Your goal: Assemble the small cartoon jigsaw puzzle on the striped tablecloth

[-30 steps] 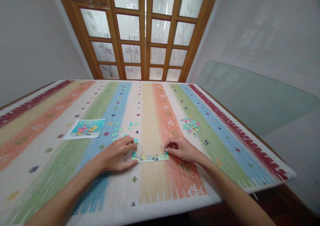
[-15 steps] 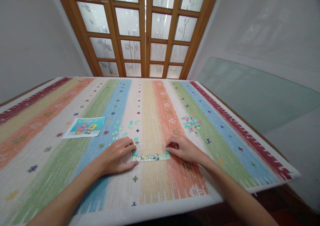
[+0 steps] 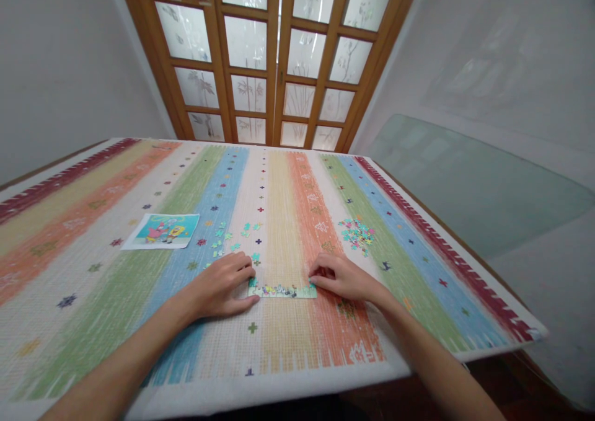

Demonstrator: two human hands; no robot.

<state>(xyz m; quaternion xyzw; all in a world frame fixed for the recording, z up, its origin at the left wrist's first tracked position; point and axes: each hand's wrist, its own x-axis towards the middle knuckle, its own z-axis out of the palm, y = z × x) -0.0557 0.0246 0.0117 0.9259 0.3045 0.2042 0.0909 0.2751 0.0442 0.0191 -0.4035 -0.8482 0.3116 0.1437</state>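
Left hand (image 3: pixel 223 288): thumb and index apart, at the strip's left end, probably bracing it against sliding. Right hand (image 3: pixel 344 276): thumb and index nearly together over a teal piece (image 3: pixel 312 282) at the right end; pinch or just a press, can't tell. Strip (image 3: pixel 282 292) lies flat between both hands on the cloth (image 3: pixel 286 340). Straight lower edge, pale green, small multicolored band along it, teal bits rising at both ends, middle top lower.

Loose pieces (image 3: pixel 235 246), mostly teal, lie spread beyond the left hand; pile (image 3: pixel 357 234) of mixed teal, pink and yellow beyond the right. Likely kept apart as sorted vs unsorted. Picture (image 3: pixel 171 230) faces up, past the left hand and further left, probably for reference.
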